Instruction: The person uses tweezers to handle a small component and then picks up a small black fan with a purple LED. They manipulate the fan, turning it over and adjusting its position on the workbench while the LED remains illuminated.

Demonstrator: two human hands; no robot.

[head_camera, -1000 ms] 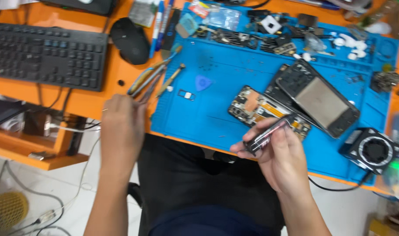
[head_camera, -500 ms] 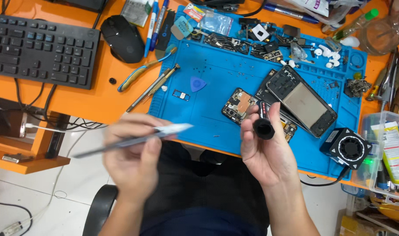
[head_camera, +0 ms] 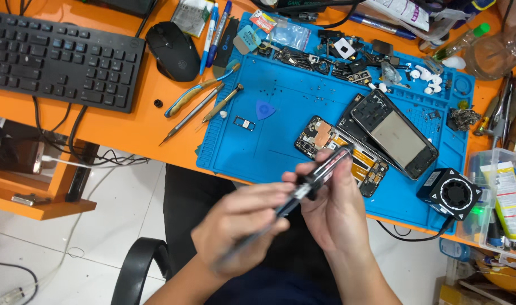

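Both hands meet in front of the near edge of the bench, over the person's lap. The left hand point(head_camera: 241, 231) has its grip closed round a slim dark tool point(head_camera: 306, 189), a pen-like shaft that blurs toward its lower end. The right hand point(head_camera: 334, 212) closes its fingers on the upper part of the same tool, near its pale tip, which points up toward the blue mat point(head_camera: 280, 130). Whether the tool is one piece or a cap and body being joined I cannot tell; the motion blur hides the seam.

Judging by this, the step in hand is readying the tool itself, fitting or adjusting its end, rather than working on the phone. The opened phone point(head_camera: 396, 135) lies at the right side of the mat with its dark back upward, and a circuit board point(head_camera: 325, 144) with orange flex strips sits just beside it, toward the near edge. Neither is touched.

The next move would likely call for one hand to let go, so that the other can carry the tip over the near edge to the board or phone, and for a steady, fine aim, since the parts there are small and crowded.

On the bare orange bench left of the mat lie a screwdriver point(head_camera: 193, 113) and blue-handled tweezers point(head_camera: 198, 90); a mouse point(head_camera: 173, 51) and a keyboard point(head_camera: 60, 56) lie toward the far left corner. A small black fan point(head_camera: 454, 193) stands at the mat's near right corner.
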